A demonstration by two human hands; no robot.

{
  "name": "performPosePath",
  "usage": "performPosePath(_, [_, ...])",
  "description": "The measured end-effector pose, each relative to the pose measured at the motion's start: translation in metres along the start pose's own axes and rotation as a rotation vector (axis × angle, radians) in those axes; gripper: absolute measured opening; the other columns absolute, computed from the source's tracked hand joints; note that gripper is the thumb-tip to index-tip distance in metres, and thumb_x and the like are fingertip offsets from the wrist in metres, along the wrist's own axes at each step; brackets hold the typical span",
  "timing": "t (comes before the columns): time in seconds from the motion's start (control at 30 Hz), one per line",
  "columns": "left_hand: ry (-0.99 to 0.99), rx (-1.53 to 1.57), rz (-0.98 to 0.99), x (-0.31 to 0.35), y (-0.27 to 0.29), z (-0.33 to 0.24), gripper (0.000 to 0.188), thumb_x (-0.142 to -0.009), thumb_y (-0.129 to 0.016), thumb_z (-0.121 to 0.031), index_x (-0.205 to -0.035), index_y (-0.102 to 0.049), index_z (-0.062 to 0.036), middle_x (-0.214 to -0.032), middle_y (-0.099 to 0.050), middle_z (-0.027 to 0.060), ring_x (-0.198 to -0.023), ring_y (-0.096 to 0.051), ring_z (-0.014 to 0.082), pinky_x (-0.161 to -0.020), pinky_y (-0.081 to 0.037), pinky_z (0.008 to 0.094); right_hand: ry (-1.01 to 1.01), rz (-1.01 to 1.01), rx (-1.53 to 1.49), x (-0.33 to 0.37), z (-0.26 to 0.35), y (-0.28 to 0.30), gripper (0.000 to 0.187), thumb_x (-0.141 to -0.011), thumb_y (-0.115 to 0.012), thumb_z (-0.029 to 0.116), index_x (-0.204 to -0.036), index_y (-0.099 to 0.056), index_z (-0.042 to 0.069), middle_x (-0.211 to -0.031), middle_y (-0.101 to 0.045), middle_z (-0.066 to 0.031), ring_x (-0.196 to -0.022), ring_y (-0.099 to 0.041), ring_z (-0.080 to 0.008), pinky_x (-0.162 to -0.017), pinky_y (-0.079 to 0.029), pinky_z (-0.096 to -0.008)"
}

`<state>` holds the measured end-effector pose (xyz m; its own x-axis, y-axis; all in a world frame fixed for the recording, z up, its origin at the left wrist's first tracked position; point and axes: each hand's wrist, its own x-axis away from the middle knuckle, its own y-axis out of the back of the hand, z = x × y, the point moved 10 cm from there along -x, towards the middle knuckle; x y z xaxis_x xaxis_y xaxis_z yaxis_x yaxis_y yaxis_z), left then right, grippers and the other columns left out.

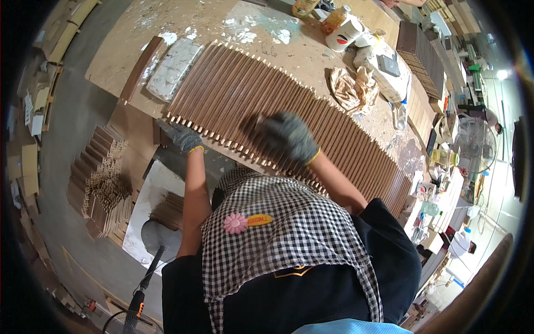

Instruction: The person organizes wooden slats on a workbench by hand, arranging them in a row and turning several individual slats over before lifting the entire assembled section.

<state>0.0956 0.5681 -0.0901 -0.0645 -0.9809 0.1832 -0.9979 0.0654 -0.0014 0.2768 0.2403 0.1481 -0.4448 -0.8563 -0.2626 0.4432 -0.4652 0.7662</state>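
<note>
A long row of narrow brown wooden slats [222,83] lies side by side on the workbench, pale tenon ends sticking out along both edges. My right hand [289,136], in a grey glove with a yellow cuff, is pressed down over the middle of the row. Its fingers curl over a dark, blurred patch; what they hold cannot be made out. My left hand [186,137], gloved alike, is at the bench's near edge by the left end of the row. Its fingers stretch toward the slat ends, and no held thing shows.
A whitish block [175,68] and a loose brown board [142,69] lie left of the row. Behind it are crumpled brown paper [354,90], a white cup [344,34] and jars. Stacked slats [100,183] stand at left on a lower level. A fan [477,143] is at right.
</note>
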Motion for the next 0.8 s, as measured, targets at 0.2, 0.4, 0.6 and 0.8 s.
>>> performPosePath(0.2, [0.095,0.333,0.084,0.012,-0.013,-0.009,0.057,-0.114,-0.033,-0.019,-0.168,-0.018,-0.0108,-0.174,-0.020,0.0096,-0.156,-0.031,0.0263,-0.130,-0.025,0.0406,-0.021,0.075,0.030,0.011,-0.030,-0.013,0.029,-0.096,-0.072,0.021,-0.125,-0.073,0.018,-0.105,-0.072,-0.0120,-0.093,-0.069,-0.0306,-0.080,-0.059,-0.0413])
performPosePath(0.4, [0.198,0.116,0.186,0.012,-0.036,0.005,0.059,-0.114,-0.024,-0.026,-0.169,-0.010,-0.0073,-0.175,-0.015,0.0102,-0.162,-0.015,0.0248,-0.133,-0.004,0.0468,-0.333,-0.263,0.275,-0.013,-0.197,0.064,0.018,-0.094,-0.072,0.023,-0.109,-0.079,0.016,-0.089,-0.069,-0.0166,-0.081,-0.067,-0.0347,-0.076,-0.054,-0.0461])
performPosePath(0.6, [0.087,0.285,0.208,-0.007,-0.023,0.025,0.057,-0.114,-0.026,-0.026,-0.170,-0.015,-0.0213,-0.176,-0.015,0.0074,-0.161,-0.017,0.0235,-0.133,-0.002,0.0494,-0.133,-0.236,0.233,-0.014,-0.100,0.063,0.023,-0.096,-0.072,0.020,-0.119,-0.075,0.016,-0.092,-0.070,-0.0145,-0.082,-0.067,-0.0297,-0.070,-0.056,-0.0406])
performPosePath(0.8, [0.045,0.144,0.128,0.006,-0.017,0.000,0.057,-0.114,-0.029,-0.024,-0.169,-0.018,-0.0213,-0.175,-0.017,0.0082,-0.159,-0.024,0.0263,-0.132,-0.014,0.0464,0.147,0.090,0.225,0.030,-0.001,-0.020,0.028,-0.098,-0.070,0.024,-0.127,-0.073,0.024,-0.107,-0.073,-0.0071,-0.093,-0.070,-0.0258,-0.082,-0.060,-0.0368])
